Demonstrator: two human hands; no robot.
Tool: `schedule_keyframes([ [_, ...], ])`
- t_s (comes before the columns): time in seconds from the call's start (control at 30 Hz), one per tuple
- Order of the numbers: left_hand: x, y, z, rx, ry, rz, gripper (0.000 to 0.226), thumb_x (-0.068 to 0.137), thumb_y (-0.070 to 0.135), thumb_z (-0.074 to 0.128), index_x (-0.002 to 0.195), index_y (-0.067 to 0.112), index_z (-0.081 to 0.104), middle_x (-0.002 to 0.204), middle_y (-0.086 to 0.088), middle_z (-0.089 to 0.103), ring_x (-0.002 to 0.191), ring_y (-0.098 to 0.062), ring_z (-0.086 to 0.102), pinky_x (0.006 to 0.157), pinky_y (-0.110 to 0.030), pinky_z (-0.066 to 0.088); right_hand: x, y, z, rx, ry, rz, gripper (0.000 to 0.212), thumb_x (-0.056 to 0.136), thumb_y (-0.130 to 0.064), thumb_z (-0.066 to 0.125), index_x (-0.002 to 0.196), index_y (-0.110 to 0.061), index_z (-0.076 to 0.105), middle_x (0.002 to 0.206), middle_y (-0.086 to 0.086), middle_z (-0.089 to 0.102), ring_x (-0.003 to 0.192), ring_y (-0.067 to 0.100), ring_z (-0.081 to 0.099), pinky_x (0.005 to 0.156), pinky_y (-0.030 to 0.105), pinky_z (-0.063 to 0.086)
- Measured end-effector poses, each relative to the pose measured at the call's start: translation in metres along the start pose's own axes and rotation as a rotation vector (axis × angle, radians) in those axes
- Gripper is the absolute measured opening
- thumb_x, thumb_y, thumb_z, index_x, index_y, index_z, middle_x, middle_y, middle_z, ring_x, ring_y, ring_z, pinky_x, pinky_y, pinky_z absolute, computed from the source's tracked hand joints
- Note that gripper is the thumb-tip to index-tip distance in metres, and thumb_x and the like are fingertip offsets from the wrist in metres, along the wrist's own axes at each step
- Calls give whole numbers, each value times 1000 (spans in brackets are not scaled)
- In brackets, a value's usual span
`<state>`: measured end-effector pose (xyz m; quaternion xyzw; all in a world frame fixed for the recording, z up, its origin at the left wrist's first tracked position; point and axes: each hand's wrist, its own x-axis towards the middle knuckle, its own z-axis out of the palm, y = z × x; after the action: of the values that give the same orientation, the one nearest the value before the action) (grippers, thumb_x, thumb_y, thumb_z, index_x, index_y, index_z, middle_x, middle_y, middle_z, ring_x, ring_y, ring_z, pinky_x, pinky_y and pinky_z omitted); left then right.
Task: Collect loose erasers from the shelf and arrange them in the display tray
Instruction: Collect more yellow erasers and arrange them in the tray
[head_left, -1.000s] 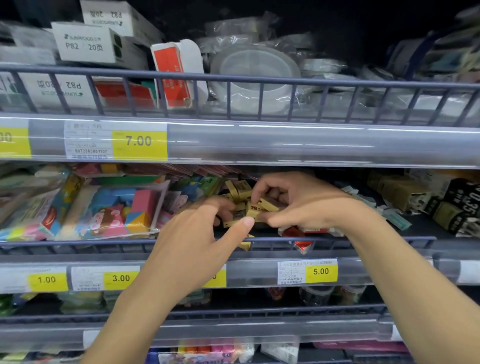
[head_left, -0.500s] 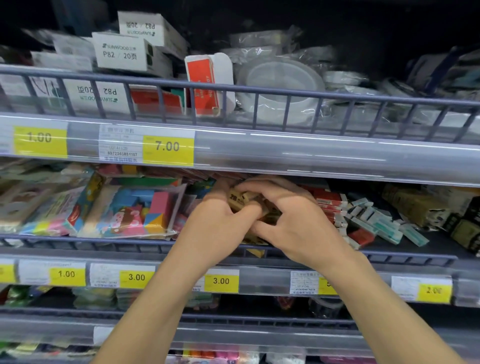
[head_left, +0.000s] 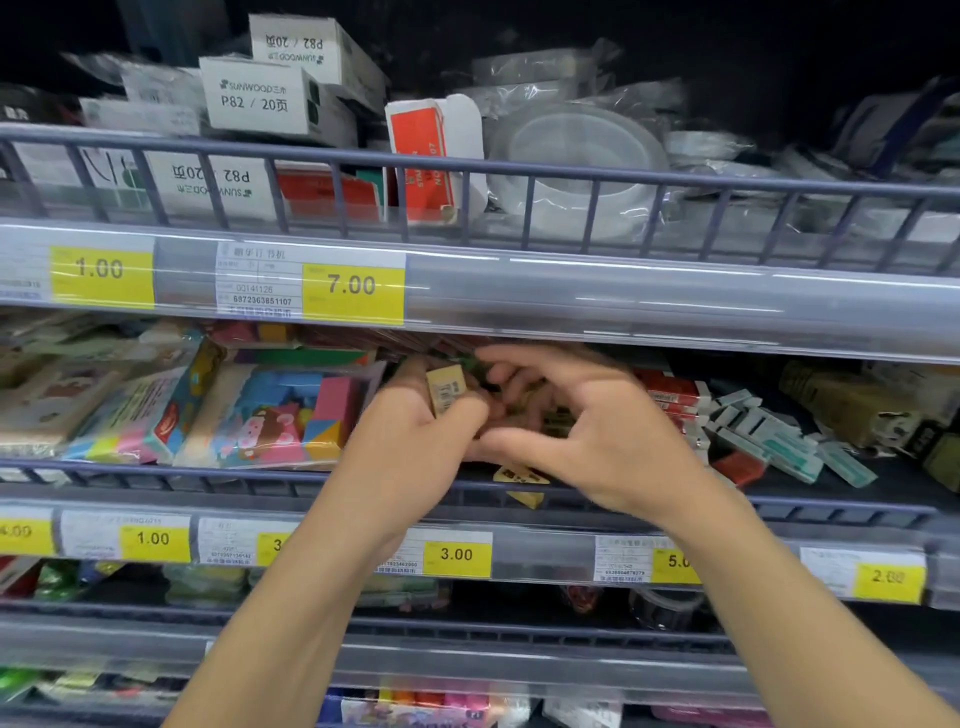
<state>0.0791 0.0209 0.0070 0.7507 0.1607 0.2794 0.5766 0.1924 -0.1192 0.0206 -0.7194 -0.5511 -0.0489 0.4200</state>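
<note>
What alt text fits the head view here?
Two hands reach into a shop shelf: the left hand holds a tan eraser, the right hand spreads over more erasers. Yellow price tags line the shelves.

Both hands reach into the middle shelf (head_left: 779, 506) at the centre. The left hand (head_left: 415, 441) lies at 9 o'clock of the right hand (head_left: 597, 447), the 2 touching. 1 eraser (head_left: 445, 389) stands on end between the left hand's fingers. Another eraser (head_left: 521, 475) lies at 6 o'clock of the hands, against the shelf's front rail. Packets (head_left: 280, 415) lie at 9 o'clock of the left hand; small boxes (head_left: 769, 431) lie at 3 o'clock of the right hand. On the shelf above, at 12 o'clock, boxes (head_left: 260, 98) are stacked behind a rail (head_left: 571, 174). Price labels (head_left: 353, 286) sit on the shelf edges.
</note>
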Motion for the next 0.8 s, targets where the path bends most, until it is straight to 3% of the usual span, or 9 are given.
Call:
schedule_keyframes([
  [0.1,5,-7,-13,-168,-7,-34,12,95,9,59,100,-2,59,90,-5,78,84,-26,79,96,-57,55,8,14,-16,21,-24,137,33,85,-29,79,103,-52,63,95,-25,68,82,-6,62,73,8,47],
  [0.17,8,-9,-20,-208,5,-51,8,98,5,61,91,1,64,85,-3,76,81,-21,78,90,-47,55,15,23,-23,-122,-276,234,29,88,-32,76,104,-52,63,95,-28,66,87,-10,60,74,6,45],
  [0.23,11,-8,-22,-241,6,-48,5,99,6,65,97,11,64,77,0,75,73,-23,67,69,-33,53,21,27,-22,-252,-476,277,26,89,-42,73,112,-49,65,102,-23,65,90,-4,61,80,15,50],
  [0.3,12,-8,-22,-242,6,-45,9,97,15,68,102,18,62,70,1,69,67,-23,57,62,-32,47,25,30,-19,-286,-526,289,35,87,-50,71,121,-49,63,110,-20,61,94,0,60,83,21,51],
  [0.37,13,-10,-22,-222,-9,-32,17,93,28,71,104,18,62,66,3,66,62,-20,58,64,-37,51,29,31,-13,-320,-536,264,41,88,-51,70,127,-47,61,105,-28,53,91,-6,55,73,9,42],
  [0.5,13,-11,-18,-241,-26,-71,16,99,22,70,108,10,63,68,4,72,68,-16,73,85,-45,60,33,38,-3,-316,-475,244,26,88,-47,71,114,-43,68,99,-27,50,88,-5,52,67,7,36],
  [0.63,12,-12,-18,-227,-26,-29,12,100,13,66,98,25,67,84,0,65,65,-13,60,63,-27,51,28,42,-3,-250,-333,278,13,84,-46,75,93,-45,66,94,-21,61,85,3,60,67,20,45],
  [0.7,12,-12,-16,-206,-11,-16,15,99,21,68,91,34,67,97,3,61,74,-10,57,62,-19,51,24,38,-5,-33,-152,330,15,83,-41,78,94,-43,69,91,-18,68,89,6,65,73,23,52],
  [0.8,10,-10,-12,-214,-4,-21,8,93,41,72,88,38,66,94,12,68,86,-9,63,67,-21,56,17,19,1,418,14,361,21,83,-21,81,99,-32,73,87,-15,73,77,5,69,64,21,56],
])
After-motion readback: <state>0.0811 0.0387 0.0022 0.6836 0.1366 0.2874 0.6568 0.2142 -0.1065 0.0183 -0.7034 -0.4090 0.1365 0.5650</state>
